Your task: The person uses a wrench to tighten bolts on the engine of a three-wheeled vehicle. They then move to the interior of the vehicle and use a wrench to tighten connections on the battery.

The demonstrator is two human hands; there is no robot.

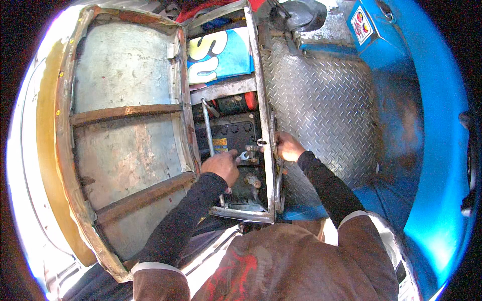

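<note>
Where the metal frame [267, 188] boxes in a narrow compartment near the centre of the view, a dark battery [241, 131] sits low inside. At the battery's 9 o'clock, the left hand [221, 168] is partly curled, its fingertips close by a metal terminal fitting [250, 154]; I cannot tell whether they clamp it. A second terminal [253, 180] shows at 5 o'clock. At 3 o'clock, the right hand [289, 146] bends at the outer side of the frame, its fingertips largely hidden, so whether they close on anything cannot be told. A slim metal bar [208, 128] stands at 10 o'clock.

Farther out, a blue, white and yellow printed sheet [236, 55] lies at 12 o'clock, beyond a crossbar. A worn pale panel [125, 65] with brown ribs spreads across 9 to 10 o'clock. Diamond-plate flooring [321, 100] fills 2 o'clock, bordered by curved blue bodywork [442, 100].
</note>
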